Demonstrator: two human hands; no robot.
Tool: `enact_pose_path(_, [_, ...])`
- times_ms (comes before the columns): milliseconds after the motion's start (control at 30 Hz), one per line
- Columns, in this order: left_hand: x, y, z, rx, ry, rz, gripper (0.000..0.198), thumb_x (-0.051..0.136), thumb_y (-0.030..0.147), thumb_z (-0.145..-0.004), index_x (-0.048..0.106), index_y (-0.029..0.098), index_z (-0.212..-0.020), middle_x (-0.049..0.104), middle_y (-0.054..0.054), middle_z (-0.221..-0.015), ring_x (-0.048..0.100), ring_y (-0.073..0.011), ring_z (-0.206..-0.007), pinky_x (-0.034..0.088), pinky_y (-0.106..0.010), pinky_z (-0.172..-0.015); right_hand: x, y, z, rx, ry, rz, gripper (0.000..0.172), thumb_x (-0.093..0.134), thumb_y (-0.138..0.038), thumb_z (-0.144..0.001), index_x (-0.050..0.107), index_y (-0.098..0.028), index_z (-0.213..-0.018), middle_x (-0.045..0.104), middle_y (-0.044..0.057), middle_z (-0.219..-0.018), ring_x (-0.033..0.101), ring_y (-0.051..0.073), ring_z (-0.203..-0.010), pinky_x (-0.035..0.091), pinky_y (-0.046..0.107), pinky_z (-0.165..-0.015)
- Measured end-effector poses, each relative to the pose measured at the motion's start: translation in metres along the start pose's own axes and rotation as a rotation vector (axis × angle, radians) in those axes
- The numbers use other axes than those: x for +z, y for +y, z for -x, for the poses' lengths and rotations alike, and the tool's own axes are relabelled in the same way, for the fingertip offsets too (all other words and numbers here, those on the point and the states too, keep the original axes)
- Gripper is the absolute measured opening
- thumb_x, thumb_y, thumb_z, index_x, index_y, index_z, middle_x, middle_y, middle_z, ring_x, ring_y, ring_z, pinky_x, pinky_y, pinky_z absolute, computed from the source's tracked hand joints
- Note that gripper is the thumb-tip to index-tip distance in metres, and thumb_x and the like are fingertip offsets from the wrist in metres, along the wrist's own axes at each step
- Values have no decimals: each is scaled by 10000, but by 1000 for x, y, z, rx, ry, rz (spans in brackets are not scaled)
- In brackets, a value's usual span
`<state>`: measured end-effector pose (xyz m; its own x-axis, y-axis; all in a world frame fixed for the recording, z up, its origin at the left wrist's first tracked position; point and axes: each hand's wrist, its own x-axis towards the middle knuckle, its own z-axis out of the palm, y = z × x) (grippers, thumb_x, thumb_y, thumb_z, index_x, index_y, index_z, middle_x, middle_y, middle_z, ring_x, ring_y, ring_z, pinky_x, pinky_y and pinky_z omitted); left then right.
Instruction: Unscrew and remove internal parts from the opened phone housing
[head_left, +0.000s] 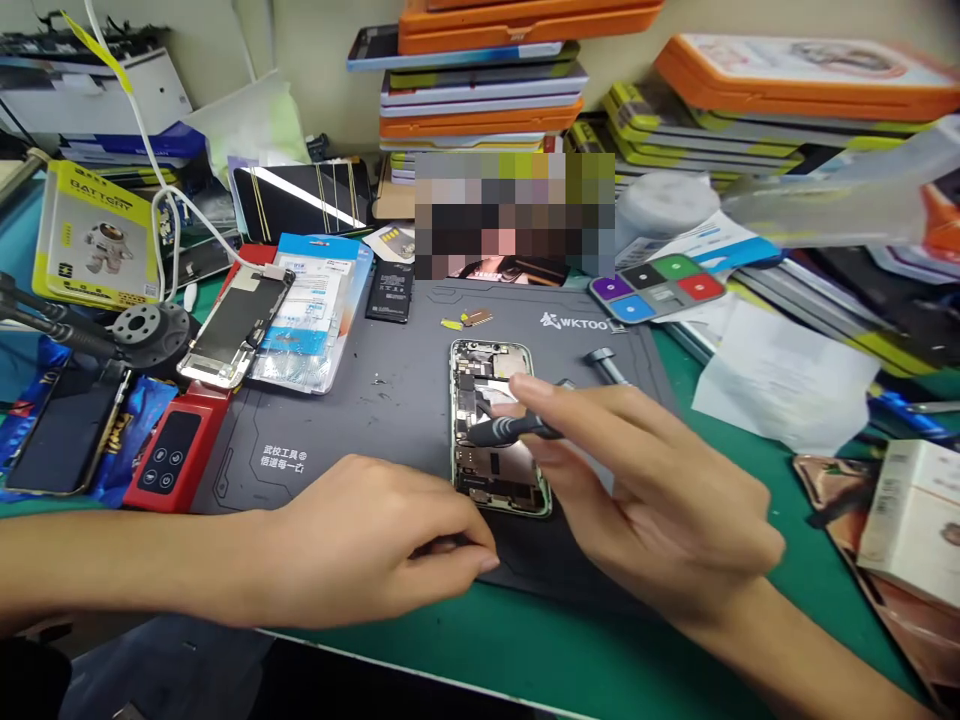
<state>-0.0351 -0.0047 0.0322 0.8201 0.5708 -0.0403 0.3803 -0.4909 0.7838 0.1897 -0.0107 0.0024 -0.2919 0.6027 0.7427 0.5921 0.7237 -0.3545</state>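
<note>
An opened phone (491,470) with its circuit boards bare lies face up on a grey work mat (337,420). My right hand (660,500) pinches a dark tool (504,430) between thumb and fingers, its tip over the phone's inner parts. My left hand (367,540) rests on the mat just left of the phone's lower end, fingers curled and pressed together on something I cannot make out.
A screwdriver (604,365) lies on the mat to the right. A removed screen (236,330) and a red device (174,455) sit to the left. A coloured screw tray (658,287) and stacked boxes (480,100) stand behind. White paper (787,375) lies right.
</note>
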Motion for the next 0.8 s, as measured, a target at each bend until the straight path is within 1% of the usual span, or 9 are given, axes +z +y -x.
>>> enact_pose_path(67, [-10, 8, 3, 14, 24, -133, 79, 640, 240, -994, 707, 220, -957, 743, 72, -817, 664, -90, -655, 409, -227, -570, 0, 0, -2, -22, 3, 8, 740, 689, -6, -883, 500, -287, -1542, 765, 57, -1086, 719, 192, -902, 618, 314, -760])
enact_pose_path(133, [-22, 12, 5, 40, 53, -323, 92, 603, 261, -1014, 678, 211, -993, 716, 66, -788, 613, -97, -579, 371, -256, -527, 0, 0, -4, -19, -10, -35, 720, 648, 2, -904, 486, -275, -1549, 754, 72, -1113, 712, 200, -944, 617, 330, -779])
enact_pose_path(233, [-44, 5, 2, 82, 199, -817, 206, 511, 303, -1058, 666, 173, -1017, 687, -5, -813, 632, -164, -638, 333, -299, -523, -1, -2, -7, -15, 0, -50, 652, 619, 0, -923, 533, -280, -1505, 737, 64, -1053, 695, 181, -899, 608, 319, -755])
enact_pose_path(267, [-51, 0, -1, 63, 222, -960, 211, 480, 250, -1062, 673, 171, -1030, 685, -23, -847, 641, -175, -669, 310, -300, -520, -1, -3, -8, -14, 3, -44, 621, 629, -23, -928, 549, -280, -1488, 729, 67, -1059, 697, 184, -918, 611, 325, -772])
enact_pose_path(333, [-62, -10, -6, 75, 197, -1117, 229, 459, 185, -1049, 681, 177, -993, 666, -34, -876, 638, -178, -704, 263, -298, -509, -2, -4, -9, 0, -7, -60, 580, 614, -51, -946, 550, -273, -1478, 724, 74, -1102, 707, 194, -986, 616, 335, -817])
enact_pose_path(433, [-71, -19, -11, 4, 142, -1223, 226, 471, 181, -1040, 695, 188, -1014, 641, -52, -940, 605, -178, -703, 188, -309, -496, -2, -6, -10, 4, -7, -69, 576, 587, -24, -943, 555, -258, -1468, 730, 59, -1050, 712, 180, -949, 606, 316, -791])
enact_pose_path(567, [-70, -21, -11, -86, 120, -1217, 214, 489, 214, -1045, 701, 181, -1031, 634, -73, -984, 581, -175, -687, 137, -317, -505, -2, -6, -9, 11, -14, -66, 622, 591, -16, -933, 528, -277, -1494, 727, 62, -1076, 713, 188, -974, 612, 325, -809])
enact_pose_path(667, [-68, -22, -12, -91, 103, -1187, 210, 497, 194, -1032, 706, 186, -1017, 641, -72, -1004, 569, -170, -663, 124, -315, -503, -3, -6, -8, 16, -1, -54, 619, 590, -14, -932, 535, -276, -1490, 728, 57, -1038, 714, 186, -950, 611, 323, -802])
enact_pose_path(800, [-66, -25, -15, -93, 78, -1208, 222, 481, 212, -1041, 692, 181, -981, 642, -66, -1002, 572, -172, -653, 129, -311, -496, -2, -4, -7, 6, -25, -44, 624, 589, -20, -931, 513, -249, -1506, 725, 83, -1122, 712, 206, -1042, 614, 338, -850])
